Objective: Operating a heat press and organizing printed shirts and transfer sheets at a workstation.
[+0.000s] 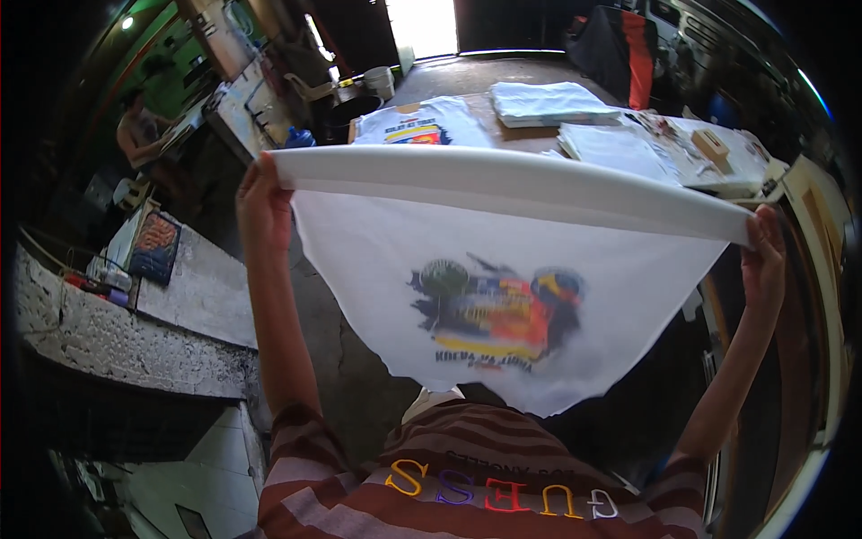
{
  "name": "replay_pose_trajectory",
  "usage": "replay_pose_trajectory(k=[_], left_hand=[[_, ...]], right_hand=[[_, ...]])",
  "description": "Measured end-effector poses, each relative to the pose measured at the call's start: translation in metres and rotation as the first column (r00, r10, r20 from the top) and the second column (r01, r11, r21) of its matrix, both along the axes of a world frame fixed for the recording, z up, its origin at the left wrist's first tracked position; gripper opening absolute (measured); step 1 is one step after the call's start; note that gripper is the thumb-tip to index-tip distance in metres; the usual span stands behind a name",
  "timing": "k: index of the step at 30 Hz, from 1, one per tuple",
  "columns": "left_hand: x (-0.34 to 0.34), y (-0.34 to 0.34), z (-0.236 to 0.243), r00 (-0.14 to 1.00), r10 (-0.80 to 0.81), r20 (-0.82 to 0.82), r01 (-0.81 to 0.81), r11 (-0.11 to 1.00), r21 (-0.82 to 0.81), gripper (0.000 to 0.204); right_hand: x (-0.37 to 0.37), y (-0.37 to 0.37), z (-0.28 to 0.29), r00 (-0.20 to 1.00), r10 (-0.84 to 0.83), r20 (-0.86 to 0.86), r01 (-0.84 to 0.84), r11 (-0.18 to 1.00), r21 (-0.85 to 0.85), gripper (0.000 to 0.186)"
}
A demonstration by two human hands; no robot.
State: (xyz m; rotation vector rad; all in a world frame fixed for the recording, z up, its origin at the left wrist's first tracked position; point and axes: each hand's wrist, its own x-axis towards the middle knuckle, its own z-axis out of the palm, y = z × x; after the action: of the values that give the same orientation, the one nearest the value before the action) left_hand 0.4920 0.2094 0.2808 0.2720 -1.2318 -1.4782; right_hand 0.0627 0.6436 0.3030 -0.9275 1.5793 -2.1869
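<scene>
A white cloth [359,260] with a colourful print seen from its back side is stretched in the air in front of me. Its far edge is folded over into a wide band. My left hand [265,198] pinches the left end of that band, and my right hand [764,247] pinches the right end. Both arms are held out wide. Below the band the cloth hangs loose toward my body, its lower edge uneven. Beyond it, a similar white printed piece [458,115] lies flat on the table [485,108].
Folded white cloths [548,103] and another white pile [620,148] rest on the table, with a small tan block [709,145] to the right. A rough concrete ledge [206,296] runs along my left. Another person [139,130] is at the far left. A white bucket [380,83] stands behind.
</scene>
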Motion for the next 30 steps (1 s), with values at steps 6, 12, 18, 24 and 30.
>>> replay_pose_trajectory(k=[6, 12, 18, 24, 30], left_hand=[[0.065, -0.059, 0.018, 0.980, 0.199, 0.011, -0.199, 0.980, 0.013, 0.016], [0.123, -0.088, 0.005, 0.966, 0.237, 0.103, -0.247, 0.964, 0.096, 0.016], [0.167, -0.112, -0.011, 0.954, 0.279, 0.112, -0.298, 0.928, 0.224, 0.016], [0.076, -0.215, 0.011, 0.974, 0.174, 0.148, -0.195, 0.970, 0.144, 0.021], [-0.037, -0.405, -0.057, 0.864, -0.053, 0.501, -0.189, 0.888, 0.419, 0.023]], right_hand=[[-0.001, -0.119, 0.023, 0.999, 0.016, -0.049, -0.020, 0.996, -0.084, 0.027], [0.017, -0.219, 0.003, 0.993, 0.103, -0.065, -0.099, 0.994, 0.049, 0.030], [0.026, -0.265, -0.001, 0.985, 0.164, 0.060, -0.170, 0.978, 0.125, 0.026], [-0.016, -0.362, 0.045, 0.985, 0.164, -0.060, -0.159, 0.985, 0.069, 0.028], [-0.115, -0.554, -0.005, 0.976, 0.145, 0.162, -0.189, 0.933, 0.307, 0.027]])
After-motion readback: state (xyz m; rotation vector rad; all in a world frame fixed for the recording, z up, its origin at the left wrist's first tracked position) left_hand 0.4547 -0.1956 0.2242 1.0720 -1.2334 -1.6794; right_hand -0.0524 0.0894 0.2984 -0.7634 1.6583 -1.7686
